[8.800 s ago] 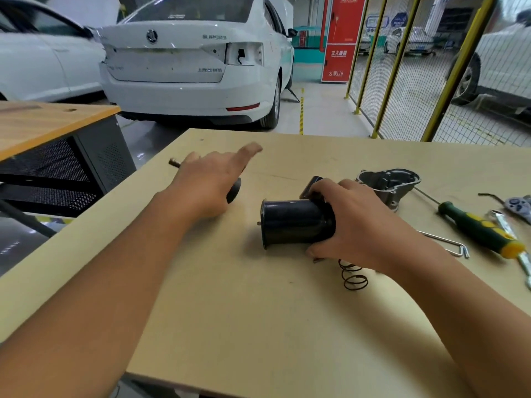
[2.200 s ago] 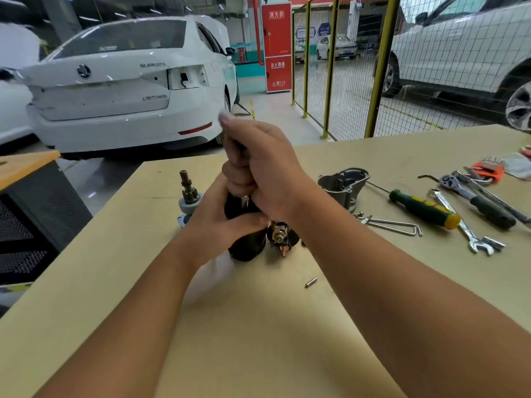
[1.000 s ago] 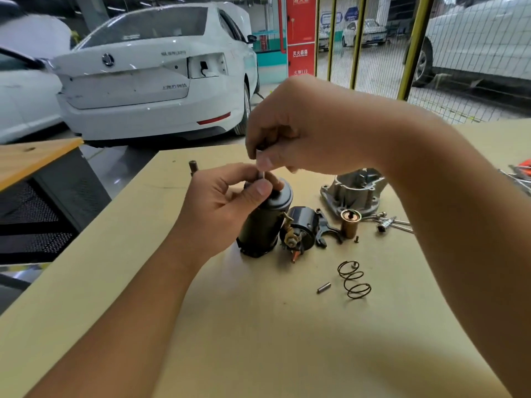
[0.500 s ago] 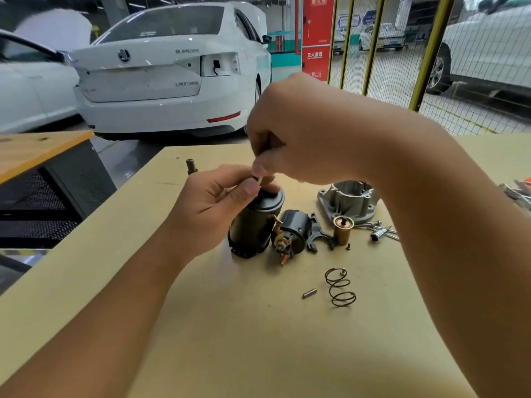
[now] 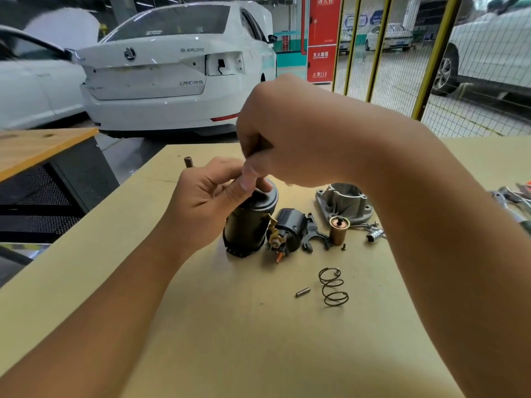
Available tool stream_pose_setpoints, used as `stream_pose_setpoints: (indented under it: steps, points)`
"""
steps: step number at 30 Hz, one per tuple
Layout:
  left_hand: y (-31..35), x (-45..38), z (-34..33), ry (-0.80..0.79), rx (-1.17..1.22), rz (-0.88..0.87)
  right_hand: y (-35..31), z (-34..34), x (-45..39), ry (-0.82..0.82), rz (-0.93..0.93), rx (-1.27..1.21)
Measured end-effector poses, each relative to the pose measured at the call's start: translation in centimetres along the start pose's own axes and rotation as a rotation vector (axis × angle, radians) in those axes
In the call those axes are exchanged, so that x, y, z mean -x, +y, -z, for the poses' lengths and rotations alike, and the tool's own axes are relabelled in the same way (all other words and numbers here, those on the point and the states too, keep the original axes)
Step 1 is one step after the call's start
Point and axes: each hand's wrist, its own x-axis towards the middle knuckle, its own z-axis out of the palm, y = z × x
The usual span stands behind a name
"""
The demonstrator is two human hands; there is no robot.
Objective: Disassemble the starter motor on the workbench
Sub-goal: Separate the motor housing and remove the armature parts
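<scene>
Glossy black motor housing [image 5: 247, 225], matt wooden workbench [image 5: 230, 340]

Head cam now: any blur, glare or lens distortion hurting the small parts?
Head view: spring and pin sharp under soft, even light; faint glare on the motor housing; right hand slightly soft; wide-angle bending at the frame edges.

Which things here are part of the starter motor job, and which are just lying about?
In the job: black motor body, held upright by the left hand; right hand working at its top.

Lying about: solenoid, fork lever, grey housing, copper plunger, spring, pin.
</scene>
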Motion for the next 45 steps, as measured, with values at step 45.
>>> stream_pose_setpoints:
  steps: [45]
  points:
    - [0.0,-0.2,0.2,0.075,-0.156,-0.071,-1.6,-0.3,-0.3,-0.018,-0.032,0.044]
